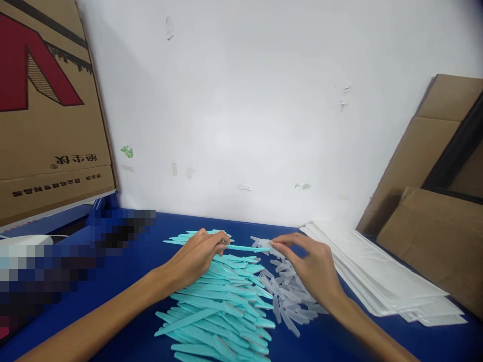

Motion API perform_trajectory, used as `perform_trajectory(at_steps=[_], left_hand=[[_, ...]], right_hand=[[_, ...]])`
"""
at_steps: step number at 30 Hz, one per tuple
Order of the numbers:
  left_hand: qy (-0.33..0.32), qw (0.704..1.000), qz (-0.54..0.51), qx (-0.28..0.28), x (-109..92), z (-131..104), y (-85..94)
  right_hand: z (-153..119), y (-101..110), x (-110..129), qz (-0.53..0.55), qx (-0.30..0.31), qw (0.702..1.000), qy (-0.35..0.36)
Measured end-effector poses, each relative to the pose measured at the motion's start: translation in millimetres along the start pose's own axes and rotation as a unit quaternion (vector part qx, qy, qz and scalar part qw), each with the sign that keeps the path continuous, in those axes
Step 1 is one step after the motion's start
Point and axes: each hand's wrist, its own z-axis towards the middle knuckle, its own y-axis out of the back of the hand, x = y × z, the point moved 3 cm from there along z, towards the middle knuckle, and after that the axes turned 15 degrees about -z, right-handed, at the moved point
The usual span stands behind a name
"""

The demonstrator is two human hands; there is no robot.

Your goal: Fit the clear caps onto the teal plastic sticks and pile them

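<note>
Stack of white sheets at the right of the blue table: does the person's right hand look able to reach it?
Probably yes: the right hand is just left of the white sheets with nothing visible between, though its fingers are pinched at the tip of a slim teal tool.

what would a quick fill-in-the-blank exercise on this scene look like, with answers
The left hand and right hand are at opposite ____ of one turquoise piece.
In the picture, the translucent pieces lie to the ____ of the turquoise pile.
The tabletop is coloured ____.
On the cardboard box at left, the large printed shape is coloured ____.
Missing words: ends; right; blue; red.
</note>
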Motion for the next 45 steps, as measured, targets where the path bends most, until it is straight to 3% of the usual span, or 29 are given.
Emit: perform_trajectory(at_steps=[6, 16, 25, 30, 37, 45], left_hand=[[0.022, 1.000, 0.000, -0.006, -4, -2, -1.3], [-0.020, 0.999, 0.019, -0.030, -3, -3, -3.2], [-0.077, 0.997, 0.024, -0.013, -18, -4, -4.2], [-0.082, 0.996, -0.011, -0.021, -25, -6, -6.9], [-0.144, 0.987, -0.007, -0.072, -31, -9, -1.8], [-0.154, 0.985, 0.018, -0.077, -35, -9, 1.0]], right_hand=[[2, -6, -8, 0.131, 0.037, 0.979, -0.150], [1, -19, -18, 0.261, 0.047, 0.940, -0.214], [1, -16, -14, 0.252, 0.004, 0.949, -0.191], [-1, -20, -8, 0.274, 0.017, 0.943, -0.187], [-10, -23, 0, 0.284, 0.022, 0.938, -0.198], [-13, -26, 0, 0.283, 0.030, 0.939, -0.193]])
